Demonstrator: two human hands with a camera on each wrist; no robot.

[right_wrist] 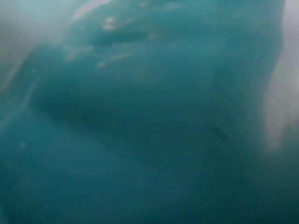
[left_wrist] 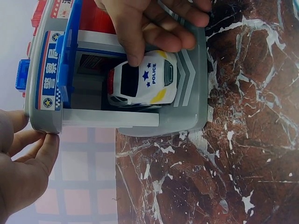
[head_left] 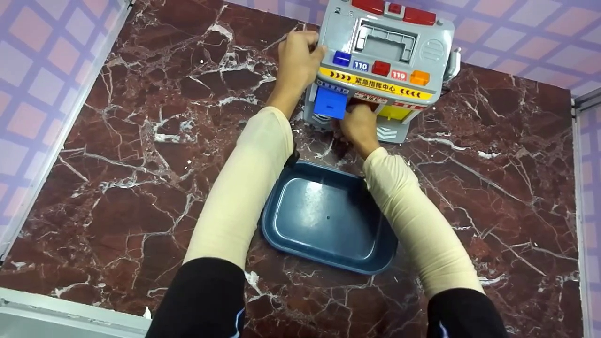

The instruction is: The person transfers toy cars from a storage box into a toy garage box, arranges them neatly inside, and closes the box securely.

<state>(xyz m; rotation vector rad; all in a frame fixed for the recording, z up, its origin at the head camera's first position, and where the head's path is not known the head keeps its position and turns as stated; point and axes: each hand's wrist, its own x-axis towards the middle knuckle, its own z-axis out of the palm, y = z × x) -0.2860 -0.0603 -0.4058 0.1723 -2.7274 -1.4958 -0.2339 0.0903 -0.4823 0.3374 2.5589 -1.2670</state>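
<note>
A grey toy emergency station [head_left: 340, 35] stands at the back, its blue door [head_left: 331, 103] raised. My left hand [head_left: 298, 58] holds the left edge of its roof, with the fingertips at the corner in the left wrist view. A white toy police car [left_wrist: 145, 77] sits in the bay under the blue door, its nose out on the grey ramp. My right hand [head_left: 361, 124] is at the front of the bays. In the left wrist view, its thumb touches the car while the other fingers lie loosely bent beside it. The right wrist view is a blue-green blur.
A dark blue plastic tray [head_left: 324, 220] lies on the marbled brown table [head_left: 127, 197] between my forearms. A yellow door [head_left: 396, 112] closes the station's right bay. Patterned panels [head_left: 42, 61] border the table.
</note>
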